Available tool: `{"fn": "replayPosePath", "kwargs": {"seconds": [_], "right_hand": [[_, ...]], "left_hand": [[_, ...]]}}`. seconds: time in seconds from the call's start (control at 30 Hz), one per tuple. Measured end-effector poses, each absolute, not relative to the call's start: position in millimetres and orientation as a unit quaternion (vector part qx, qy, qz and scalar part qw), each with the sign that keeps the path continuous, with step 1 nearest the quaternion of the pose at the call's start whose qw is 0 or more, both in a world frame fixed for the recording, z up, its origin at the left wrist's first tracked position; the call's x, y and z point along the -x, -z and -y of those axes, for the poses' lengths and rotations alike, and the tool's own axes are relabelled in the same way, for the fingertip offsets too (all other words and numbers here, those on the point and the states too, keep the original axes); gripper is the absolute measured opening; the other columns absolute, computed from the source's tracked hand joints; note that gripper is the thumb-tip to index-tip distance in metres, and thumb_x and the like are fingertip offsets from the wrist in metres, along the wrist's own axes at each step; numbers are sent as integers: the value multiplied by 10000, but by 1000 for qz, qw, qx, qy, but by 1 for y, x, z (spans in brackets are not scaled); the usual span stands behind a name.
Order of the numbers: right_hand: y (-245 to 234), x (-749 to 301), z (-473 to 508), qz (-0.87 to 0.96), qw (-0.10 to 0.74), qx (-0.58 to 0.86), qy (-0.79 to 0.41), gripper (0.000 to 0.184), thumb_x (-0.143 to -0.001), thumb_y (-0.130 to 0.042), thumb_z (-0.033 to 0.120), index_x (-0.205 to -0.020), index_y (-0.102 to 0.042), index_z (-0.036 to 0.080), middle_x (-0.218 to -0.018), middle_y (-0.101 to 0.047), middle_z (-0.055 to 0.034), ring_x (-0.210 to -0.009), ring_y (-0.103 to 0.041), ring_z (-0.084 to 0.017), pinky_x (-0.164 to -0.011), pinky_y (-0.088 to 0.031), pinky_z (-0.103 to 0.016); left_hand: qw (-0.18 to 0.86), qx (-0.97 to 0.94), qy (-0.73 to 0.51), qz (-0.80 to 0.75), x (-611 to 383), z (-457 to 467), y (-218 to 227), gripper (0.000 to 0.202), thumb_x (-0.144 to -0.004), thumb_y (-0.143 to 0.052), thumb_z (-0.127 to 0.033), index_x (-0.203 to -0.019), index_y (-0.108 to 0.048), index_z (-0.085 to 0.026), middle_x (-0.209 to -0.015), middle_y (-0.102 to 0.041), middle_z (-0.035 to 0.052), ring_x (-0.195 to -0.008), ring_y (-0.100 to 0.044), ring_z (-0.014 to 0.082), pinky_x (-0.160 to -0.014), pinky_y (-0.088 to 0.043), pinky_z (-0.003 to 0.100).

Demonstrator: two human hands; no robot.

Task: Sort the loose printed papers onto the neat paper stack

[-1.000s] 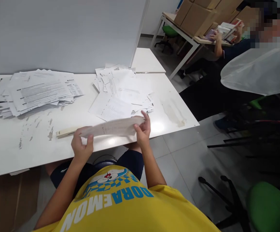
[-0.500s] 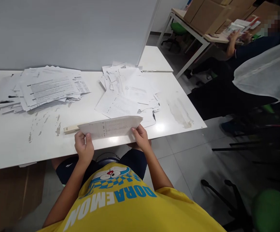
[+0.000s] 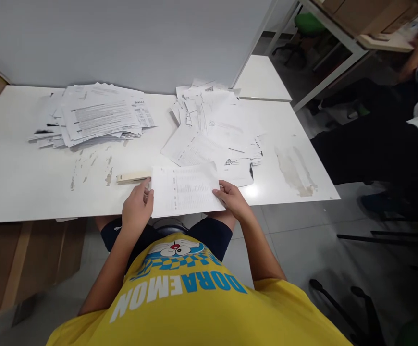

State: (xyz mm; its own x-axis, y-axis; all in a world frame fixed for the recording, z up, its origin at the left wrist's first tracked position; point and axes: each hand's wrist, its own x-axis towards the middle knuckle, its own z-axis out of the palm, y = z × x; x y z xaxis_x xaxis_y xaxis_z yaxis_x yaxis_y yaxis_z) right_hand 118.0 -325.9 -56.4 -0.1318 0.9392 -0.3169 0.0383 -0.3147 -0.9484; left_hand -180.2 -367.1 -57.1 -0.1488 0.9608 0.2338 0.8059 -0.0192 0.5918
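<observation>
The printed sheet (image 3: 185, 188), held bowed and nearly edge-on a second earlier, had been lowered flat and turned face up to the wearer, its near part overhanging the front edge of the white table (image 3: 21, 192). A person in a yellow shirt (image 3: 194, 307) held it from both sides. The left hand (image 3: 137, 209) gripped the left margin with fingers curled close together and the thumb on top. The right hand (image 3: 232, 201) pinched the right margin, thumb laid on the paper; its other fingers went under the sheet and could not be seen. Held at two opposite edges, the page stayed taut and level, which probably kept its rows of small print readable.

Just beside the left fingertips lay a flat beige bar (image 3: 133, 177), its far end clear of the sheet. Beyond it, to the right, a loose spread of papers (image 3: 212, 129) fanned across the table, its sheets overlapping at different angles. Well apart to the left sat a squarer stack of forms (image 3: 93, 117), close to the grey partition (image 3: 122, 38) along the table's back edge. In the far right corner, another person's arm (image 3: 416, 53) reached toward a second table loaded with cardboard boxes (image 3: 356, 14).
</observation>
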Motion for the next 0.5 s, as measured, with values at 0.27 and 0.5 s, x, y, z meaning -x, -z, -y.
{"fn": "replayPosePath", "kwargs": {"seconds": [0.27,0.5], "right_hand": [[55,-114,325,447,346,561,-605,370,-692,-694,404,-1001,-671,203,-872,-744,-41,-846,-669,-230,-749,-507,-335],[58,-112,326,444,338,551,-620,351,-714,-679,393,-1016,-667,213,-895,-751,-34,-897,-672,-242,-786,-507,-349]], "left_hand": [[-72,-718,-275,-635,198,359,60,407,-947,-442,-265,-1294,-618,-147,-1220,-644,172,-1190,-559,310,-1030,-437,469],[-56,-750,-242,-613,210,350,69,543,-932,-401,-184,-1472,-458,-193,-1420,-553,165,-1354,-456,326,-1111,-377,519]]}}
